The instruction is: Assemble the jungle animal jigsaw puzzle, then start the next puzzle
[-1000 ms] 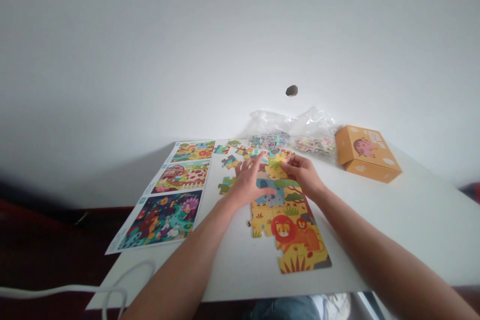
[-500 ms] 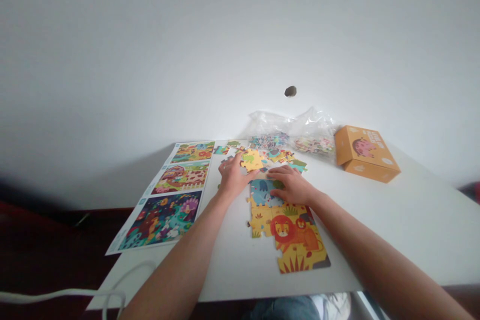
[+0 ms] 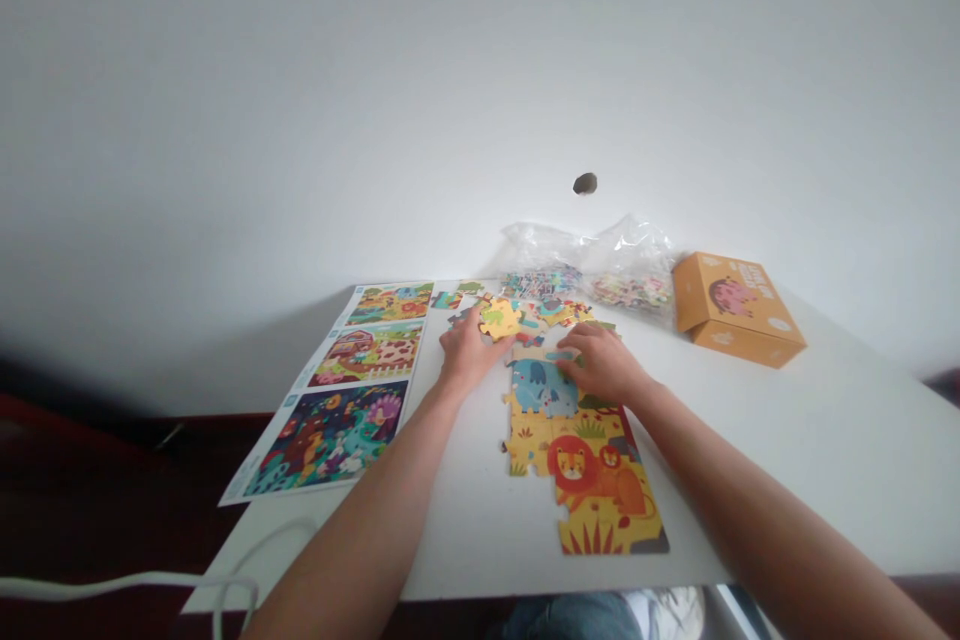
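Observation:
My left hand (image 3: 469,352) pinches a yellow jigsaw piece (image 3: 500,317) at its fingertips, above a scatter of loose puzzle pieces (image 3: 544,312). My right hand (image 3: 604,363) rests with curved fingers on the upper right edge of a partly assembled animal jigsaw puzzle (image 3: 577,465). Beneath those fingers lies its blue elephant section (image 3: 541,387), with a lion and cub nearer me. The hand hides part of the puzzle's upper edge.
Three printed picture sheets (image 3: 330,435) lie left of the puzzle on the white table (image 3: 787,440). Clear plastic bags of pieces (image 3: 626,265) stand at the back, beside an orange cardboard box (image 3: 735,310). A white cable (image 3: 150,585) runs past the near left edge.
My right hand has shifted up and right, uncovering more of the elephant. My left hand now has its fingertips on the yellow piece.

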`<state>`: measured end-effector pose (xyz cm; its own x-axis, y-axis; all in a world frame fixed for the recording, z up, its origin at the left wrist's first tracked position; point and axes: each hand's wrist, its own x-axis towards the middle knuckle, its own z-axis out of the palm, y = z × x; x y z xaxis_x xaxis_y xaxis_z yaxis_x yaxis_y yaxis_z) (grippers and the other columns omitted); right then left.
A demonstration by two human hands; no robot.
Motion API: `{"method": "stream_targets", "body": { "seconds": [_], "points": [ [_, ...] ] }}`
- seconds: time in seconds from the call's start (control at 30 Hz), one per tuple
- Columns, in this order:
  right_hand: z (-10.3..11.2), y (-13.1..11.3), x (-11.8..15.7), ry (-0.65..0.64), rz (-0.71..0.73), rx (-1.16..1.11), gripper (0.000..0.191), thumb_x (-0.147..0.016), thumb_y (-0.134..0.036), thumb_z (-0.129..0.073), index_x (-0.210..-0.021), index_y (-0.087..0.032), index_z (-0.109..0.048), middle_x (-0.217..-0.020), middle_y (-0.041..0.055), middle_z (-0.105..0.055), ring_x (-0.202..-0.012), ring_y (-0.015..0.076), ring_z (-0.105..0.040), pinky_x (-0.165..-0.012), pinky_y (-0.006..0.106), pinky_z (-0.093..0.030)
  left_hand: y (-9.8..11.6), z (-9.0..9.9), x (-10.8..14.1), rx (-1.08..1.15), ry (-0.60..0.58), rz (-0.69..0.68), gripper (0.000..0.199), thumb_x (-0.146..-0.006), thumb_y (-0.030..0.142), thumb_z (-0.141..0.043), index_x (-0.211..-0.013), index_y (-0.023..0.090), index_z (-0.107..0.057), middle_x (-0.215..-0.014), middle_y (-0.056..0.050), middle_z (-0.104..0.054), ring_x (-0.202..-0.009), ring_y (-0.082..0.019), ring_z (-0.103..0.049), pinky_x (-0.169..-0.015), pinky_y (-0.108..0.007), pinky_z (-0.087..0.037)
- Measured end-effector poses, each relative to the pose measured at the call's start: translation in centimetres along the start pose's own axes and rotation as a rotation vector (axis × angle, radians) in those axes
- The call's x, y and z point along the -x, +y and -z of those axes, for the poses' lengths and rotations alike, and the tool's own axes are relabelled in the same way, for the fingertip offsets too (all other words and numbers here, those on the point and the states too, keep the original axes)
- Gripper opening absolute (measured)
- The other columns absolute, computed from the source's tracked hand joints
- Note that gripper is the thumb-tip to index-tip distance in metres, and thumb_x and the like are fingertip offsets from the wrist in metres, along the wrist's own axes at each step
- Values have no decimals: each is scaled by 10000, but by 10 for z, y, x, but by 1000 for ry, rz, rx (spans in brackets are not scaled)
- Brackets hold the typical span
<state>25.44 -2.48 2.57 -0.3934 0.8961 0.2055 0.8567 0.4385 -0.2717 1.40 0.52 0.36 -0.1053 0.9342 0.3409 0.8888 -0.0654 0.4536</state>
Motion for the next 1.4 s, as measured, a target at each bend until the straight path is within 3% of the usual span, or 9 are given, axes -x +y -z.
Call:
{"method": "stream_targets", "body": {
  "seconds": [0.2,0.33,0.43,0.53,0.6,0.73,0.87,1.0,1.4],
  "points": [
    [-2,6,-2,19,-271,119,317,-911,-376,-533,-1115,-216,-715,-1182,113,-676,-1140,290,-583,-955,414,-420,5,19,13,-131,25,207,572,-864,536,-563,-1282,180,-402,-887,-134,-736,-842,-309,-718,-681,-345,-496],
    [-2,3,-1,35,-359,151,359,-908,-420,-557,-1144,-192,-702,-1225,157,-648,-1168,340,-561,-987,503,-391,6,15,18,-97,16,238,540,-853,553,-565,-1200,168,-415,-892,-165,-739,-839,-334,-723,-634,-343,-493],
    [-1,-5,0,41,-168,56,436,-957,-447,-500,-1310,-215,-607,-1391,133,-567,-1310,333,-466,-1081,527,-319,6,7,15,0,19,258,525,-832,543,-609,-1168,182,-429,-909,-151,-744,-852,-317,-728,-634,-324,-498],
    [-2,-15,1,-85,126,-80,544,-997,-533,-380,-1489,-301,-407,-1541,63,-428,-1479,328,-226,-1159,599,-170,3,1,7,80,29,279,546,-798,531,-667,-1166,192,-448,-934,-135,-751,-876,-297,-730,-649,-307,-503],
    [-7,-19,-1,-170,177,-139,561,-1005,-572,-306,-1518,-348,-343,-1563,27,-396,-1504,343,-146,-1154,671,-75,0,0,4,107,33,266,560,-786,519,-693,-1187,204,-460,-937,-108,-755,-880,-273,-730,-682,-303,-509],
    [-18,-15,-7,-104,86,-122,540,-1006,-518,-348,-1498,-299,-387,-1512,58,-469,-1489,377,-172,-1120,734,-12,-4,0,3,150,91,87,591,-760,471,-747,-1234,234,-484,-974,-56,-748,-910,-237,-713,-780,-320,-506],
    [-17,-5,-10,135,65,-113,686,-937,-398,-539,-1551,-253,-269,-1431,105,-549,-1390,351,-362,-1130,648,-180,-2,1,8,193,175,-226,626,-718,442,-795,-1245,236,-530,-1076,-68,-712,-956,-238,-672,-893,-365,-466],
    [-7,-4,-8,298,204,-114,789,-881,-441,-647,-1554,-271,-270,-1380,97,-585,-1271,332,-451,-1069,520,-325,2,5,12,172,143,-412,673,-697,416,-821,-1280,226,-543,-1130,-86,-688,-1052,-272,-619,-967,-414,-400],
    [-7,-4,-8,368,262,-122,607,-881,-456,-656,-1430,-279,-468,-1308,104,-593,-1192,317,-493,-983,463,-392,4,11,16,230,38,-521,826,-737,421,-799,-1453,246,-424,-1117,-72,-667,-1088,-264,-584,-987,-403,-380]
  ]
}}
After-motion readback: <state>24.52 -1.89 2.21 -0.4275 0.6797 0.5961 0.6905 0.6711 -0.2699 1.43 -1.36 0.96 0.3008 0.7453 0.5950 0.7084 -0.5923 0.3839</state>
